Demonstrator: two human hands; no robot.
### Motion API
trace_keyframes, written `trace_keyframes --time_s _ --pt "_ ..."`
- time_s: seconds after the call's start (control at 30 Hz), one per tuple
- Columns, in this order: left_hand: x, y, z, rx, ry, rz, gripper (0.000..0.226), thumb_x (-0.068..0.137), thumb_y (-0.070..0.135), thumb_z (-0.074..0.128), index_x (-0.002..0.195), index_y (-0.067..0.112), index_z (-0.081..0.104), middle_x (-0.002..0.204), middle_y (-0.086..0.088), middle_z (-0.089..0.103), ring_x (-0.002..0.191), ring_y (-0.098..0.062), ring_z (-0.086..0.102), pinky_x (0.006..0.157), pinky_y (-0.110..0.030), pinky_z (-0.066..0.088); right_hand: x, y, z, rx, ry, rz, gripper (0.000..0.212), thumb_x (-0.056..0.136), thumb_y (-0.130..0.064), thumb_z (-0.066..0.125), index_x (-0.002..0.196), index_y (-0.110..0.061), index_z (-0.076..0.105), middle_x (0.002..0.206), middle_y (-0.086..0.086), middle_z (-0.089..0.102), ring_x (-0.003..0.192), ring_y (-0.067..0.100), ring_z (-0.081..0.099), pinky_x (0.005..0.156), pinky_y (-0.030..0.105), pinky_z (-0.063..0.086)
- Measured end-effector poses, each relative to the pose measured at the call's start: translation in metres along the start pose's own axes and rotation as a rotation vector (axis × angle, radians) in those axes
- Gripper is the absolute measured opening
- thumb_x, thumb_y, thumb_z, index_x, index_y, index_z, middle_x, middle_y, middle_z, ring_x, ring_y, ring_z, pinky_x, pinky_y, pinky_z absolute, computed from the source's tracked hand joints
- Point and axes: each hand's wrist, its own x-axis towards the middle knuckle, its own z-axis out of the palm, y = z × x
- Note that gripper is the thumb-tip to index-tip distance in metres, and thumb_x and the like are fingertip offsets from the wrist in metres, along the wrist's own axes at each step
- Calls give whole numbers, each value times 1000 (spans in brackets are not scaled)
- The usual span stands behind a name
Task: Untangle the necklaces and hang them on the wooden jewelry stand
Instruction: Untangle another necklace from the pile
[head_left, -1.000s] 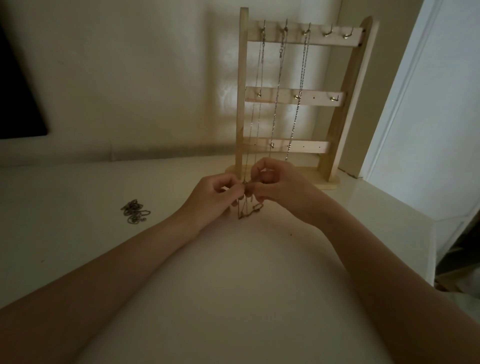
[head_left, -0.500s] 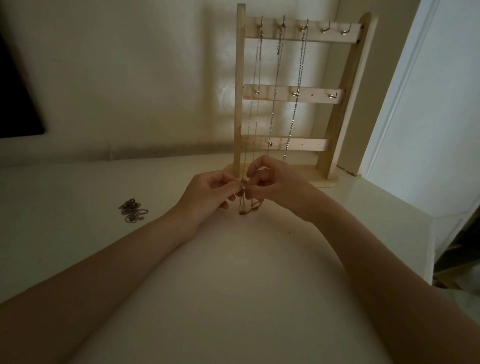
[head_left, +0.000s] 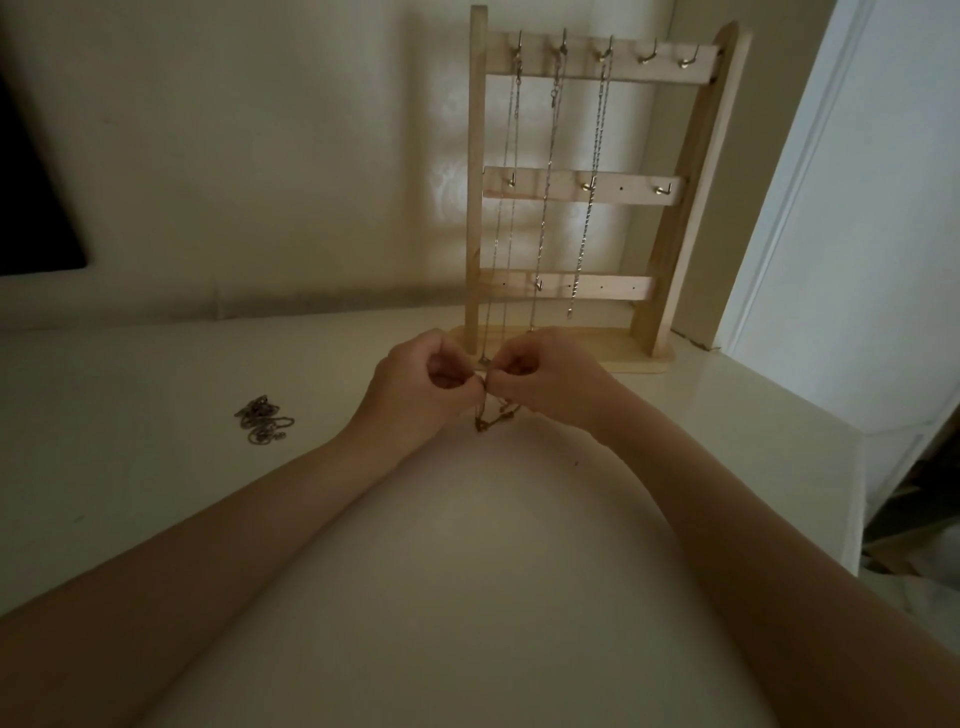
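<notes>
Both hands, left and right, pinch a thin tangled gold chain necklace before the pale wooden jewelry stand.

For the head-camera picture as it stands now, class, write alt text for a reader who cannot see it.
Two bare hands, left hand and right hand, pinch a thin tangled gold chain between them above a pale tabletop. Behind stands a light wooden jewelry stand with three silver chains hanging from its top hooks. A small heap of silver chain lies to the left.

Pale bare-wood stand, metal chains, smooth matt table
</notes>
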Motion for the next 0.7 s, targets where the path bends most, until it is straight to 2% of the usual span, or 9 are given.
trace_keyframes --time_s 0.07,0.13,0.23,0.27,0.37,0.43,0.5,0.7 --pt "1 0 0 -103 -46 -35 26 77 3 69 77 20 48 74 -4 65 65 -13 58 61 -21 46 -1 0 0 94 -27 45 21 82 -12 63 61 -11 59 52 -1 46 44 4 40 51 21 33" --pt "0 2 1 -166 -87 -55 27 79 2 67 81 19 46 76 -6 64 64 -12 56 57 -16 46 -2 2 1 167 -44 68 34 83 -15 60 50 -15 53 50 2 41 49 12 35 51 26 29" --pt "-1 4 1 -234 -104 -91 26 82 0 63 84 19 46 80 -6 64 64 -10 54 57 -14 45 -3 3 1 297 -106 85 50 88 -13 54 39 -23 53 43 -8 41 46 10 34 48 21 29" --pt "-1 5 1 -273 -100 -118 24 83 1 62 85 19 46 80 -4 65 67 -10 55 59 -15 46 -3 3 0 361 -138 103 48 90 -11 52 43 -22 55 44 -9 41 45 7 35 48 19 30" --pt "1 7 -2 -457 -87 -235 20 84 2 59 86 18 48 72 3 65 70 -7 55 60 -15 47 -3 2 -9 526 -242 159 22 93 -13 53 72 -6 59 54 -5 45 48 5 41 56 19 40" --pt "1 9 -2 -565 -97 -301 19 83 -1 57 84 16 49 68 0 57 66 -9 50 56 -15 47 -3 3 -12 571 -291 170 21 91 -12 55 70 -8 58 57 -3 47 50 6 44 63 22 43" --pt "1 12 -1 -610 -111 -337 19 83 -3 56 83 14 49 67 -3 52 62 -10 48 54 -15 47 -4 3 -12 567 -309 171 26 90 -9 56 63 -11 57 57 -2 48 50 7 44 63 23 43" --pt "0 13 -2 -480 -109 -260 19 85 0 57 86 17 47 65 3 62 53 -2 53 57 -15 47 -4 6 -12 634 -256 157 14 86 -3 55 73 -7 57 60 0 47 54 8 44 59 20 41"
